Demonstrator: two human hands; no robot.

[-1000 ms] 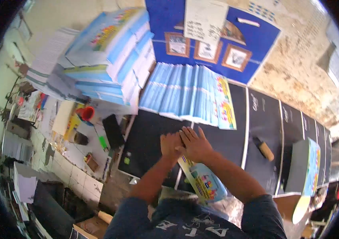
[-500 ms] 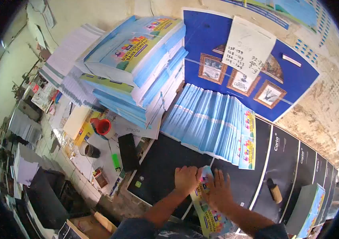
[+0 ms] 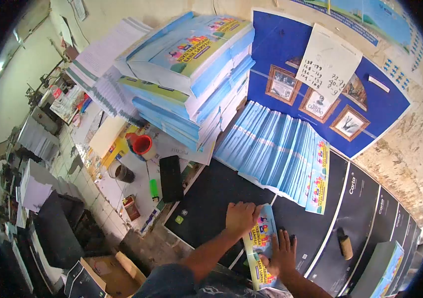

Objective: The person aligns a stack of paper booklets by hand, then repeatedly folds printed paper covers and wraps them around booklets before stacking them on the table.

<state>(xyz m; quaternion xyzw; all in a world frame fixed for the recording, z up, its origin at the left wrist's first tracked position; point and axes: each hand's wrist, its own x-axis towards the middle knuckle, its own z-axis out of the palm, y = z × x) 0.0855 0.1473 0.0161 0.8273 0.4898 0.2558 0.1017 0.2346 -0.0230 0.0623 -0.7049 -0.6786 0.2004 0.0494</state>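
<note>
Hands: 2, near (left hand (image 3: 243, 217), right hand (image 3: 282, 256)). Left: phone (image 3: 171, 179), 1; red cup (image 3: 142, 145), 1; dark glass (image 3: 124, 174), 1. Right: wooden-handled tool (image 3: 346, 247), 1. Far: handwritten sheet (image 3: 329, 59), 1; row booklets (image 3: 275, 149), overlapped, uncountable.

Upper poster (image 3: 365, 20) partly beyond the top edge

The tabletop (image 3: 206, 198) is covered in black sheeting, crossed by white lines and marked "Carta". On its far part lies an overlapping row of blue booklets (image 3: 276, 149). A printed booklet (image 3: 261, 238) lies at the near edge, and to the right are a wooden-handled tool (image 3: 345, 246) and a booklet stack (image 3: 383, 265). The adjoining white tabletop (image 3: 142, 188) carries a black smartphone (image 3: 171, 179), a green object (image 3: 154, 189) just beside it, a red-rimmed cup (image 3: 142, 145), a glass of dark contents (image 3: 123, 174) and a small box (image 3: 131, 208).
</note>
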